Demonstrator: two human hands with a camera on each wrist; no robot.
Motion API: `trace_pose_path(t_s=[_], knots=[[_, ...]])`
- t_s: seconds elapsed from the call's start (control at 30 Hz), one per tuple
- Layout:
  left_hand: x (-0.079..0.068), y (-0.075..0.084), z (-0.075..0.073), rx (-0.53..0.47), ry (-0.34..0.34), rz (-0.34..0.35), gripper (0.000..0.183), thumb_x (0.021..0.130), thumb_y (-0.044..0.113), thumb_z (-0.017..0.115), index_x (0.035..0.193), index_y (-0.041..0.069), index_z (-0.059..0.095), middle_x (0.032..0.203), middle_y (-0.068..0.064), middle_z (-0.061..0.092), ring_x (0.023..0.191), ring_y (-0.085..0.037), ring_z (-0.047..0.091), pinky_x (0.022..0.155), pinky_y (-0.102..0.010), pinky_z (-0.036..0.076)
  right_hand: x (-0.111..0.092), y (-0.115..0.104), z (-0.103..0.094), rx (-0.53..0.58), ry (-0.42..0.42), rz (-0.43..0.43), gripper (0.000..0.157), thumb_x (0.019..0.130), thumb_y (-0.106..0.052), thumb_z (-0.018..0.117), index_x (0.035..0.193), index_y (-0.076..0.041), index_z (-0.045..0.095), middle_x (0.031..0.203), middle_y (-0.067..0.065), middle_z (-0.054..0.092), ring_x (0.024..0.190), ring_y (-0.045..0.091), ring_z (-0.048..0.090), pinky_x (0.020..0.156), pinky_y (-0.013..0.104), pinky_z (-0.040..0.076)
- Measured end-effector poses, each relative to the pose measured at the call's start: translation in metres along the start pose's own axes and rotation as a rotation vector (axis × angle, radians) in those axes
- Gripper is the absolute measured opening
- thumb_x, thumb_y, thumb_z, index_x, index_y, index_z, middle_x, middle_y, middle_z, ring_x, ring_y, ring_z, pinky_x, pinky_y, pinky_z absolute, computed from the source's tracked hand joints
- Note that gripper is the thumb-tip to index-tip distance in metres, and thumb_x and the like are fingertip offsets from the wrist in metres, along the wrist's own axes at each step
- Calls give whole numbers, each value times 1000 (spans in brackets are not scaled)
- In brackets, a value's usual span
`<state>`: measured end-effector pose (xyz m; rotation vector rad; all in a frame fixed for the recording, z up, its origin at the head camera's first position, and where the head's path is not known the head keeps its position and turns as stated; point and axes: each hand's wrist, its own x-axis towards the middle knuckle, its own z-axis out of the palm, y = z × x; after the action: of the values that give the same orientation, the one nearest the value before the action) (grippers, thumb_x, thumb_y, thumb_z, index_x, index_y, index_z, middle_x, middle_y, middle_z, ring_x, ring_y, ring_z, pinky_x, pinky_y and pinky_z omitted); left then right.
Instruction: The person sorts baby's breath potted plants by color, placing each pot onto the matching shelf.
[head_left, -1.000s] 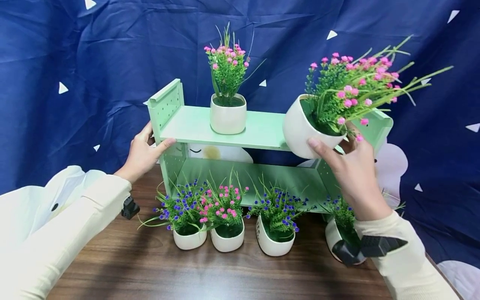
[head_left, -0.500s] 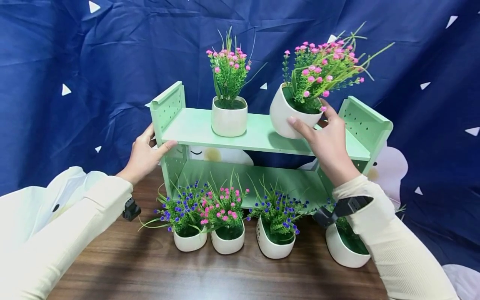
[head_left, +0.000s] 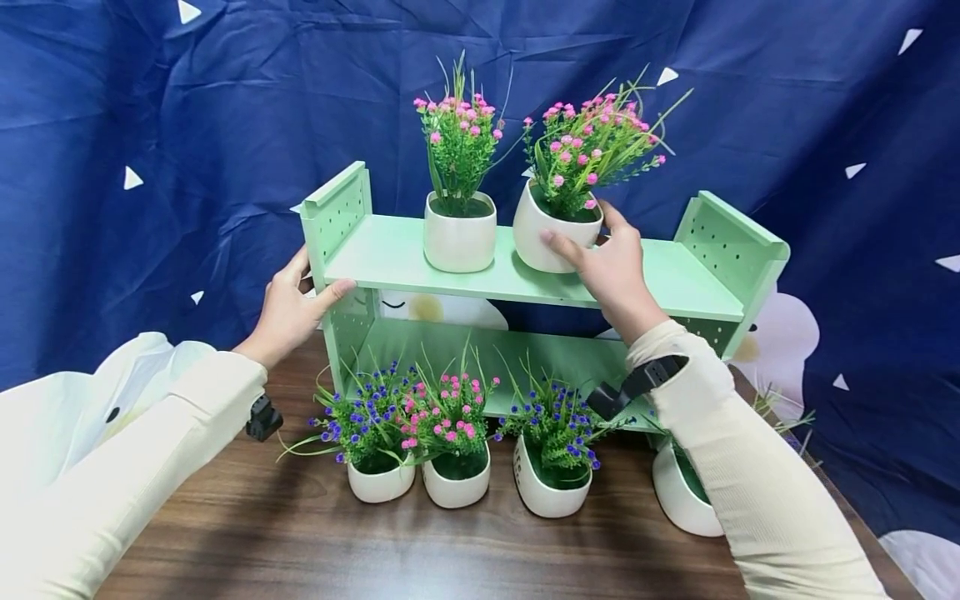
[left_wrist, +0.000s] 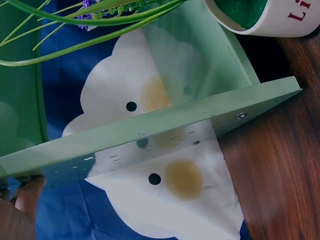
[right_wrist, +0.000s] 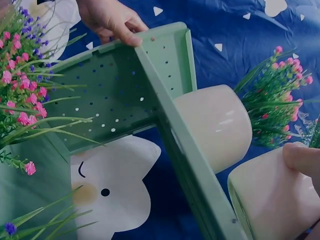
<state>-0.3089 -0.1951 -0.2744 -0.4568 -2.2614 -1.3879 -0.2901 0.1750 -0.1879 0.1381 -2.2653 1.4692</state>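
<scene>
My right hand (head_left: pixel 618 275) grips a white flowerpot (head_left: pixel 547 233) of pink flowers and grass, thumb on its front and fingers behind. This pot leans slightly, its base close over the upper board of a light green two-tier shelf (head_left: pixel 690 271). Left of it, another white pot (head_left: pixel 460 237) with pink flowers stands upright on the same board. My left hand (head_left: pixel 288 312) holds the shelf's left side panel, thumb on the front edge and fingers behind. In the right wrist view, both pots' smooth sides show, with my right thumb (right_wrist: pixel 302 159) on the held one.
Several white pots stand on the wooden table (head_left: pixel 450 558) before the shelf: a blue-flowered pot (head_left: pixel 381 482), a pink-flowered pot (head_left: pixel 456 483), another blue-flowered pot (head_left: pixel 551 492), and one at right (head_left: pixel 686 500) partly behind my right sleeve. A blue curtain (head_left: pixel 225 108) hangs behind.
My right hand has carried the pink-flowered pot leftward and lowered it toward the upper board, beside the other pot, and it has become more upright. My left hand has stayed on the panel.
</scene>
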Motion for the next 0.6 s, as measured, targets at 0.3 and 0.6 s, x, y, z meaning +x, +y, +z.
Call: trace_pose_path(t_s=[0.3, 0.6], knots=[[-12, 33, -2, -5, -11, 7, 64, 91, 18, 67, 146, 7, 37, 135, -24, 51, 120, -40, 53, 80, -20, 51, 14, 5, 14, -60, -23, 47, 88, 81, -41, 76, 151, -13, 30, 151, 7, 36, 133, 19, 41, 107, 33, 36], [-15, 38, -2, -1, -12, 10, 63, 91, 17, 67, 146, 6, 37, 134, -23, 52, 121, -38, 53, 80, -18, 50, 18, 9, 18, -130, -29, 50, 87, 80, -44, 76, 150, -12, 33, 149, 9, 38, 136, 20, 36, 109, 35, 33]])
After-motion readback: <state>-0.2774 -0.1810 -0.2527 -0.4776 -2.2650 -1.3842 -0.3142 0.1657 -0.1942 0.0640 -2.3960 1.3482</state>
